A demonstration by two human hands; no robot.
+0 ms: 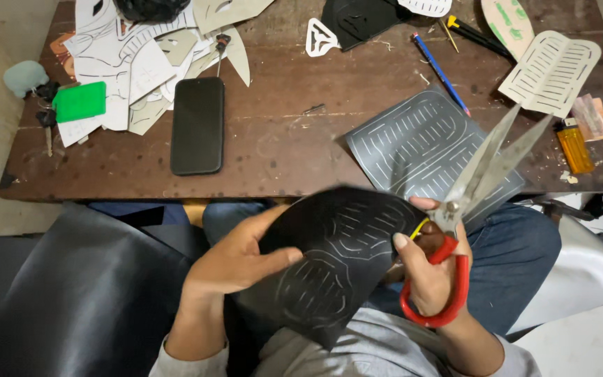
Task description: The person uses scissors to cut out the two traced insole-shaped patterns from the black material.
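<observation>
— Holding that black sheet (329, 262) up off the lap, is it? Why not flat on the desk (280, 150)?

— It looks like the left hand (235, 262) wants it bent toward the blades. Thumb on top, fingers underneath, the grip closed on the sheet's left edge, so the marked pale lines face the camera and the right edge meets the scissors (465, 209).

— And the right hand (430, 279)?

— Wrapped through the red loop handles, closed on them. The long blades stand apart, pointing up and away over the desk edge, with the sheet's edge near the pivot.

— So the sheet is in the air, between both hands?

— Yes, above the knees in blue jeans, just in front of the desk, not touching it. I judge that keeps it free to turn while the lines are followed.

— What else lies about?

— A grey sheet (413, 143) with the same slotted pattern hangs over the desk's near edge, right behind the blades. A dark phone (197, 126) lies face up to the left, beside a heap of white paper templates (134, 66) and a green card (80, 101). Far right there is a cream cut-out (551, 72), an orange lighter (574, 148), and a blue pencil (440, 70) nearer the middle.

— And lower left?

— A big dark sheet of material (85, 293) lies below the desk, close at hand.
</observation>
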